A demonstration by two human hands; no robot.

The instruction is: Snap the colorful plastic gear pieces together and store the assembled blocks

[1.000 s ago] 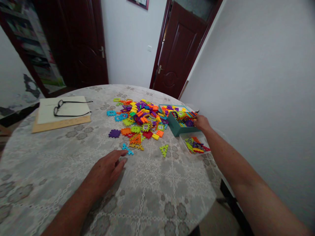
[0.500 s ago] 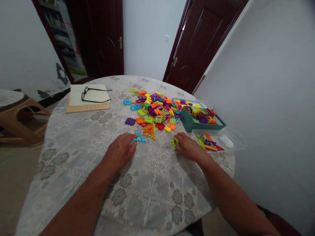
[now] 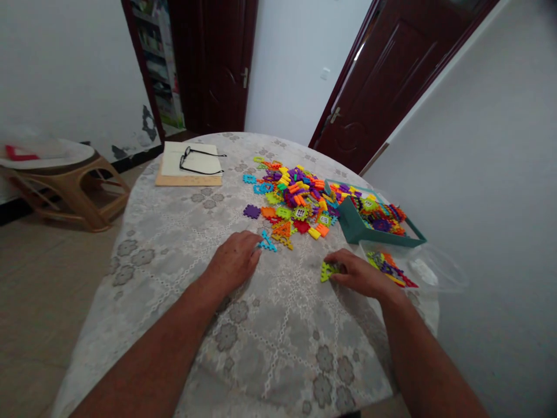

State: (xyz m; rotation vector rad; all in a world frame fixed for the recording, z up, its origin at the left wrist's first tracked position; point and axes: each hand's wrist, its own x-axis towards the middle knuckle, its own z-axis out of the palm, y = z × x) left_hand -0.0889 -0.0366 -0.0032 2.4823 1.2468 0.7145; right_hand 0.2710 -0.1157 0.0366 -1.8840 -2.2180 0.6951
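Observation:
My left hand (image 3: 235, 258) rests on the tablecloth with its fingers curled and closed. Its thumb and fingertips meet the left corner of a blue triangular building piece (image 3: 268, 242), which lies flat beside the pile. To the right, my right hand (image 3: 359, 273) pinches a lime-green triangular building piece (image 3: 328, 271) between thumb and fingers, low over the cloth. Between and beyond the hands are an orange triangular piece (image 3: 282, 229), a golden-yellow piece (image 3: 285, 242) and a purple square piece (image 3: 252, 211). My right fingers partly cover the green piece.
A heap of colourful building pieces (image 3: 300, 188) spreads over the round table (image 3: 174, 232). On the right stand a teal box (image 3: 369, 235) and a clear plastic tray (image 3: 444, 284), both holding pieces. Black glasses (image 3: 202, 170) lie on paper at the back left; a stool (image 3: 82, 191) stands beyond.
My right hand has drawn the green piece toward me and to the right, away from the heap. My left hand stays by the blue piece. The view has swung left.

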